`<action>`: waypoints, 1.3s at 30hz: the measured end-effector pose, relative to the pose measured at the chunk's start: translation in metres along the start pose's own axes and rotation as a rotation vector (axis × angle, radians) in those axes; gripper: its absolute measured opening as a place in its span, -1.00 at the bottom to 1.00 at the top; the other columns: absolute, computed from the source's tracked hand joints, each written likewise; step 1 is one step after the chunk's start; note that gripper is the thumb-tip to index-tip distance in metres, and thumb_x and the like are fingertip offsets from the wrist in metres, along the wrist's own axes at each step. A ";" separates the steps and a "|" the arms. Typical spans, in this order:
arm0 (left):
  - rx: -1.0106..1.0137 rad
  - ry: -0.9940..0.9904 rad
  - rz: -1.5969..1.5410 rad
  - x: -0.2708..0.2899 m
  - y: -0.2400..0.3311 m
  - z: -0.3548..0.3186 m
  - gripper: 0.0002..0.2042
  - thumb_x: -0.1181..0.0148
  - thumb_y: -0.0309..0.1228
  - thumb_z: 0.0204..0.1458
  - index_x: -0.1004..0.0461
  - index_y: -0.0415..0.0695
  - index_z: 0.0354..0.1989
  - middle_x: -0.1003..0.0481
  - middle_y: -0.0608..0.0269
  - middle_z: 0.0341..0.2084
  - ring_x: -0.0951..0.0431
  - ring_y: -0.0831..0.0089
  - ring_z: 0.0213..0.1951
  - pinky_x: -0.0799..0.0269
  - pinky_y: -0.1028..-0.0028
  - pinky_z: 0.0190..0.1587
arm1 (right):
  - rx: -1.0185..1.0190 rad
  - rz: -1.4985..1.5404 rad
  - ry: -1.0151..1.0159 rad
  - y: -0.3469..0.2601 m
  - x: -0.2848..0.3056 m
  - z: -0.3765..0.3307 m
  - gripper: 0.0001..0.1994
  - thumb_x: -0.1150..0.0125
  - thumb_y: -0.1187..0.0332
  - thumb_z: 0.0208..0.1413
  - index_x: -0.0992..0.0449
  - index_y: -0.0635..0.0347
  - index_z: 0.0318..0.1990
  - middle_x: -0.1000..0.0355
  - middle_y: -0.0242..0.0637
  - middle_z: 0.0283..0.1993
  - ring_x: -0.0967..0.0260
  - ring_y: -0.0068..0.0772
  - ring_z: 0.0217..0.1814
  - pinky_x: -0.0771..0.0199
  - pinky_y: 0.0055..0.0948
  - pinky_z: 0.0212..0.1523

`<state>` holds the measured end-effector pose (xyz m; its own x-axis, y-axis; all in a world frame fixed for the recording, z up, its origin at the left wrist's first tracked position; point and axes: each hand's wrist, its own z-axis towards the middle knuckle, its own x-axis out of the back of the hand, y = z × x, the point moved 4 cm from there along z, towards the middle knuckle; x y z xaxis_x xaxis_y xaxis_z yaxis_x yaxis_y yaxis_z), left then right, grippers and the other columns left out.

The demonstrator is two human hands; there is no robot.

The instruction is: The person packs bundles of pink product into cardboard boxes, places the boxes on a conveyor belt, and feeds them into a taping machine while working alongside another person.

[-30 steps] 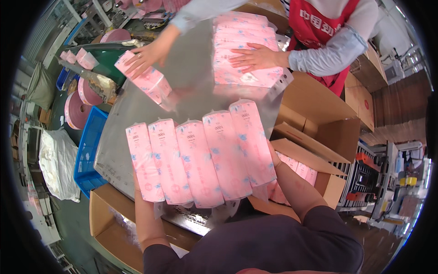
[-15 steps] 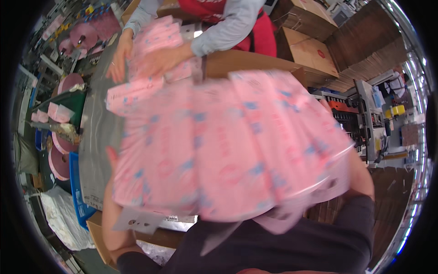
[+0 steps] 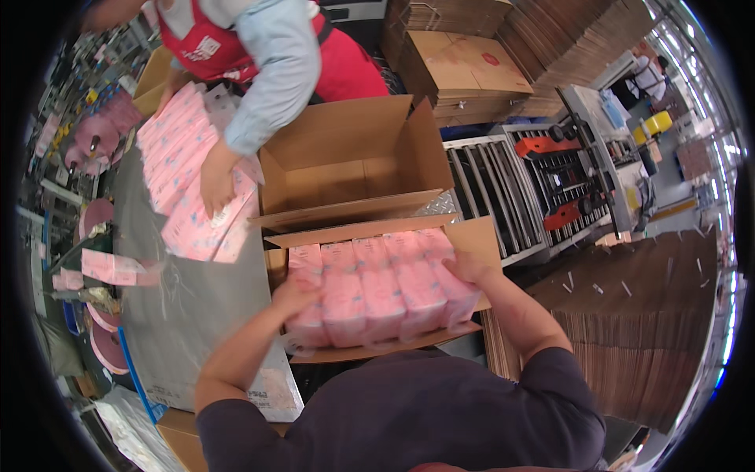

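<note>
A row of pink, blue-marked plastic-wrapped packs [image 3: 383, 295] sits in the mouth of an open cardboard box [image 3: 476, 236] in front of me. My left hand [image 3: 299, 293] grips the row's left end, fingers curled against the outermost pack. At the opposite end my right hand [image 3: 469, 269] holds the row from the side, fingers over its top edge. Both hands squeeze the packs between them. Clear plastic flaps hang from the packs' near edge. The lower part of the box is hidden by the packs.
Beyond stands another open carton [image 3: 346, 169]. A co-worker in a red apron [image 3: 208, 47] handles more pink packs [image 3: 185, 157] on the grey table [image 3: 189, 315]. A roller conveyor [image 3: 503, 197] lies right, with stacked flat cardboard [image 3: 629, 346] nearer me.
The row of packs has gone from close in front of me, over the table, down into the near box, still between my hands. My view has shifted right. The co-worker's hands have moved along the other packs.
</note>
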<state>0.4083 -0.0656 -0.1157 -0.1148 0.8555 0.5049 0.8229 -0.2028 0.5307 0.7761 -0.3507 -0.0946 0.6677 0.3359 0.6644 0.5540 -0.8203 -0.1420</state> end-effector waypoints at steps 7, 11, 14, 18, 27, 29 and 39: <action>-0.408 0.112 0.492 -0.095 0.110 -0.024 -0.07 -0.17 0.32 -0.08 -0.03 0.21 0.46 0.21 -0.21 0.45 0.24 -0.24 0.45 0.24 -0.17 0.38 | -0.105 0.106 0.000 0.079 0.005 -0.054 0.18 -0.11 -0.43 -0.03 0.28 0.22 0.50 -0.10 0.41 0.35 -0.12 0.23 0.42 -0.18 -0.05 0.35; -0.510 -0.004 0.698 -0.129 0.084 -0.007 -0.14 -0.13 0.27 -0.03 -0.02 0.32 0.46 0.37 -0.16 0.48 0.52 -0.14 0.48 0.54 -0.21 0.40 | 0.287 -0.456 0.337 0.083 -0.048 -0.040 0.03 0.04 -0.45 0.05 0.21 -0.04 0.52 0.15 0.20 0.51 0.22 0.19 0.56 0.15 0.23 0.43; -0.473 -0.049 0.721 -0.135 0.095 0.000 -0.16 -0.12 0.25 -0.01 -0.02 0.32 0.46 0.41 -0.13 0.49 0.51 -0.12 0.48 0.53 -0.17 0.41 | 0.736 -0.678 0.399 0.090 -0.053 -0.024 -0.12 0.14 -0.42 0.12 0.13 -0.25 0.52 0.26 0.01 0.57 0.36 0.16 0.60 0.35 0.31 0.44; -0.300 0.043 0.795 -0.120 0.076 0.024 -0.10 -0.16 0.20 0.00 0.02 0.09 0.48 0.32 -0.15 0.48 0.34 -0.16 0.48 0.34 -0.11 0.43 | 0.877 -0.601 0.331 0.088 -0.055 -0.003 -0.19 0.14 -0.39 0.13 -0.01 -0.30 0.49 0.28 -0.05 0.58 0.35 0.18 0.60 0.38 0.27 0.46; 0.016 0.562 -0.258 -0.029 -0.042 -0.020 -0.26 -0.34 -0.14 0.05 -0.19 -0.23 0.34 -0.42 -0.09 0.11 -0.48 0.16 0.10 -0.40 0.26 0.13 | -0.442 0.499 0.720 0.275 -0.003 0.000 -0.35 0.03 -0.09 0.25 -0.21 0.21 0.32 -0.50 0.22 -0.08 -0.44 0.32 -0.01 -0.44 0.05 -0.05; -0.094 0.172 -0.605 -0.013 0.055 -0.067 -0.48 -0.35 -0.37 0.05 -0.39 -0.25 0.19 -0.57 0.16 -0.10 -0.60 0.52 -0.20 -0.51 0.52 -0.13 | -0.034 0.388 0.606 0.260 0.012 -0.023 -0.27 0.14 -0.17 0.28 -0.07 0.21 0.39 -0.51 0.25 -0.13 -0.47 0.29 -0.05 -0.44 0.07 -0.06; -0.454 -0.567 0.405 -0.084 0.177 -0.012 0.00 -0.40 0.04 -0.13 -0.01 -0.21 0.42 -0.03 -0.15 0.40 -0.15 -0.21 0.32 -0.19 0.07 0.29 | 0.663 0.168 -0.013 0.028 -0.011 0.016 -0.31 0.08 -0.01 0.32 0.01 0.23 0.44 -0.32 0.14 0.26 -0.23 0.17 0.32 -0.14 -0.11 0.37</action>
<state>0.5570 -0.1787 -0.0559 0.5399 0.7607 0.3604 0.4214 -0.6149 0.6665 0.7922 -0.3701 -0.1173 0.7750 0.2373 0.5858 0.6269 -0.4066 -0.6646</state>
